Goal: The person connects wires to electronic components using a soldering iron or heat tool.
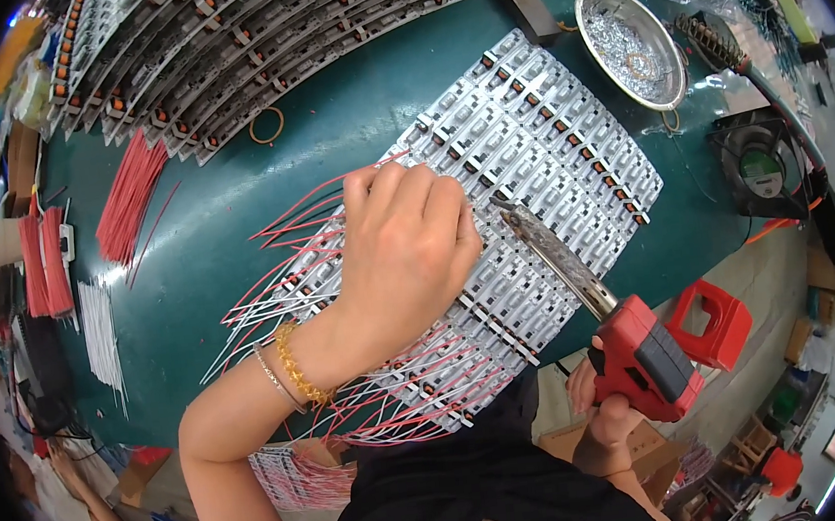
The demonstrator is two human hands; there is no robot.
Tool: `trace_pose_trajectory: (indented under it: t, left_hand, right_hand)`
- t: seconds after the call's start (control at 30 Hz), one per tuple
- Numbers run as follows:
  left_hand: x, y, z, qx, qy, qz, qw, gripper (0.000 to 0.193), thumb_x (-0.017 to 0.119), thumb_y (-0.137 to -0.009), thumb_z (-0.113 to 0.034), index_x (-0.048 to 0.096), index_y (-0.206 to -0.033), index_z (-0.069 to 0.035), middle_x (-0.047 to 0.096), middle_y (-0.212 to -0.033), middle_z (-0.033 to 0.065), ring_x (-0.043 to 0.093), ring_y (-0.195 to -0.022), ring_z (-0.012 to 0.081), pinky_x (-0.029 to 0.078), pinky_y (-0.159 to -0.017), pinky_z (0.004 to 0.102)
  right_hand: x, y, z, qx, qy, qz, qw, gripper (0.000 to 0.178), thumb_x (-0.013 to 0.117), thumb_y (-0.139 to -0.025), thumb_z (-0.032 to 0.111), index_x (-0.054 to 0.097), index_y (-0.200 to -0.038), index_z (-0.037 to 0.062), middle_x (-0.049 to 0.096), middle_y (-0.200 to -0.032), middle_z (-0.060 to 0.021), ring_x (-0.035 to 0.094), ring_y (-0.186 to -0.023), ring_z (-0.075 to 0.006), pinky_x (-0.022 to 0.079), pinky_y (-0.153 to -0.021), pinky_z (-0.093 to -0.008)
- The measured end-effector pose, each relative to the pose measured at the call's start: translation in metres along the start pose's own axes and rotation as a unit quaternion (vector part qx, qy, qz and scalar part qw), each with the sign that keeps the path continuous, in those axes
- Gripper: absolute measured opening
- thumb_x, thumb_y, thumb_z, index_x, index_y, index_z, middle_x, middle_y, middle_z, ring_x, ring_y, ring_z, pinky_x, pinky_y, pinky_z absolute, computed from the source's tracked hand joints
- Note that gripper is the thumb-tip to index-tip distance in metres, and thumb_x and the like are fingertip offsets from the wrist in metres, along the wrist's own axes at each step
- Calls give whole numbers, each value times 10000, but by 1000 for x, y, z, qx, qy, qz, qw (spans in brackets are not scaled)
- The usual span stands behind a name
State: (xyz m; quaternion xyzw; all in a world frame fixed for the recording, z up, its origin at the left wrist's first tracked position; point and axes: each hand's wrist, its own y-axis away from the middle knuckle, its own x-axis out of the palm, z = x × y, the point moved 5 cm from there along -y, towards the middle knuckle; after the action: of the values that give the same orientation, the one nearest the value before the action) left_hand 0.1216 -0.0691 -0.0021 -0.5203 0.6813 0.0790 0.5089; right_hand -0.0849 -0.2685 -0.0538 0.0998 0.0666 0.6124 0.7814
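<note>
Head view: left hand (405, 232) above the board panel (545, 118), its grip curled inward; fingertips hidden, so I cannot tell what it pinches. Right hand (606, 425) wrapped round a red soldering gun (645, 359) at the panel's near right, tip over the boards, contact unclear. Panel lies on the green bench (221, 199), red and white wires (420, 386) trailing from its left and near edges. Left of panel: red wire bundle (134, 202). Beyond its far right: metal bowl (669, 50). Likely step: soldering wires on. Next move probably wants a steady wire and the tip brought to its pad.
</note>
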Motion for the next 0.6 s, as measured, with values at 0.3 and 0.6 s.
trace_pose_trajectory:
  t: [0.3, 0.6]
  left_hand:
    - [-87, 22, 52, -62, -170, -16, 983, 228, 703, -730, -70, 600, -932, -55, 580, -921, 121, 562, -926, 318, 430, -834, 428]
    - [-153, 43, 203, -157, -332, 86, 926, 229, 641, -763, -67, 636, -987, -22, 635, -954, 158, 587, -958, 352, 471, -861, 438]
  right_hand:
    - [-17, -6, 2, -161, -117, -66, 978, 817, 552, -942, 572, 356, -1366, -97, 399, -509, 2, 377, -399, -111, 362, -416, -246]
    - [9, -16, 29, -196, -107, -25, 974, 769, 535, -962, 542, 346, -1349, -95, 401, -502, -10, 373, -373, -113, 372, -408, -245]
